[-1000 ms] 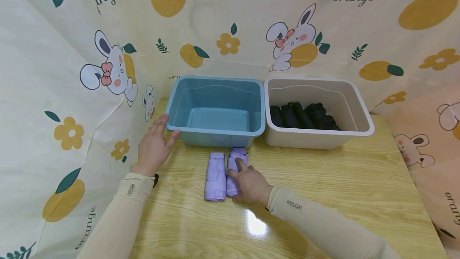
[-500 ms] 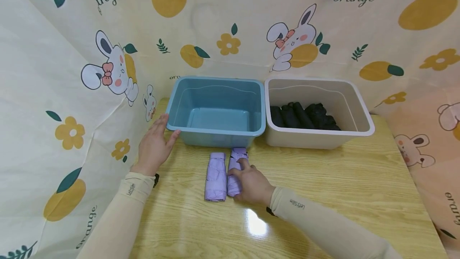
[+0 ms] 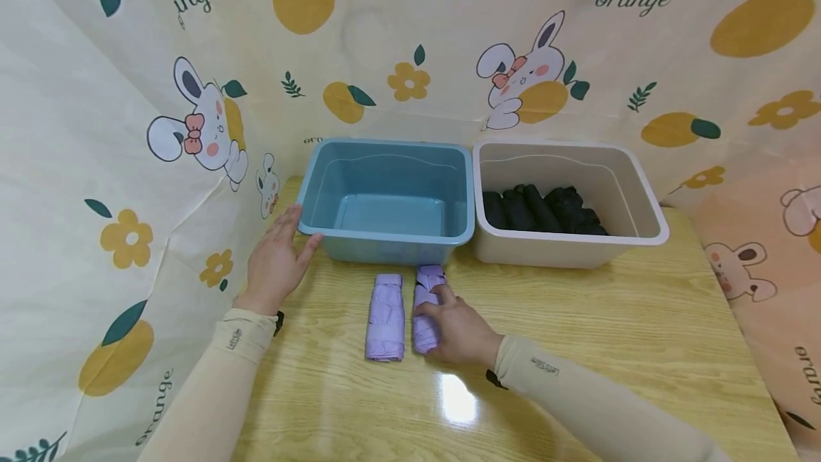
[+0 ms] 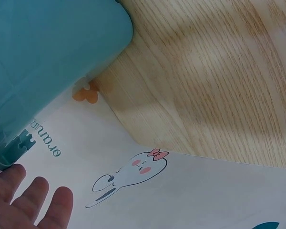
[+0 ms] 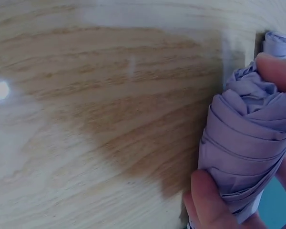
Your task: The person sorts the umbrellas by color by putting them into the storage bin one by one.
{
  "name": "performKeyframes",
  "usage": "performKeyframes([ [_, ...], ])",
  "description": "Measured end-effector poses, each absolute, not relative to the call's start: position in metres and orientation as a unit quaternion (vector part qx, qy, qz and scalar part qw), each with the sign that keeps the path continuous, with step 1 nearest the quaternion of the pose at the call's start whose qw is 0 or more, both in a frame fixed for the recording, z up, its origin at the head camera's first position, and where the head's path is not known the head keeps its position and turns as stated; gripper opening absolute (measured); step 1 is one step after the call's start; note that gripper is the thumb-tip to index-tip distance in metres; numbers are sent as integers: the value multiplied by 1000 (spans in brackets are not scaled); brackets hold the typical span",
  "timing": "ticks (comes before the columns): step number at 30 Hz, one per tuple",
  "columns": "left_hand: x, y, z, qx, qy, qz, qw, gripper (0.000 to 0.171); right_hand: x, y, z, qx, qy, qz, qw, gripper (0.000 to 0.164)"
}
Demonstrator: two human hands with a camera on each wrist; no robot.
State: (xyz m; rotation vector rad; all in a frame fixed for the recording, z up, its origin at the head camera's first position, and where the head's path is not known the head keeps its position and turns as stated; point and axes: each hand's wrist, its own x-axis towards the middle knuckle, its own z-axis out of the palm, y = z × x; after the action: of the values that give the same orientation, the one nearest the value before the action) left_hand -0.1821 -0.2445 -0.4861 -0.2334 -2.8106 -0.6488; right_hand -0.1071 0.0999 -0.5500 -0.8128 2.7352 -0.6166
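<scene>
My right hand (image 3: 463,332) grips a purple roll (image 5: 248,138) of thin material wrapped in layers, crumpled at its near end. The thumb and fingers are on either side of it. A second purple roll (image 3: 385,319) lies on the table just left of it, with a gap between them. My left hand (image 3: 272,266) has its fingers extended at the left front corner of a blue plastic bin (image 3: 385,237). In the left wrist view, fingertips (image 4: 62,195) show at lower left, close to the bin's rim. The blue bin's visible floor is bare.
A beige bin (image 3: 545,249) stands against the blue bin's right side and holds several black rolls (image 3: 539,211). Both bins sit at the back of the wood-grain table (image 3: 616,348). A printed orange-and-rabbit sheet (image 3: 410,34) hangs behind and at the sides.
My right hand has shifted slightly right with its purple roll, widening the gap to the other roll. My left hand stays at the blue bin.
</scene>
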Motion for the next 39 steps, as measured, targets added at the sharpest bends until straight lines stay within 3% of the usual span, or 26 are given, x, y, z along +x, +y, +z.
performKeyframes([
  [10, -182, -242, -487, -75, -965, -226, 113, 73, -102, 123, -524, -298, 925, -215, 100, 70],
  [22, -181, -244, -487, -68, -966, -224, 107, 74, -84, 144, -465, -327, 910, -206, 152, 68],
  [39, -182, -244, -487, -76, -964, -228, 118, 73, -80, 157, -375, -344, 905, -217, 126, 71],
])
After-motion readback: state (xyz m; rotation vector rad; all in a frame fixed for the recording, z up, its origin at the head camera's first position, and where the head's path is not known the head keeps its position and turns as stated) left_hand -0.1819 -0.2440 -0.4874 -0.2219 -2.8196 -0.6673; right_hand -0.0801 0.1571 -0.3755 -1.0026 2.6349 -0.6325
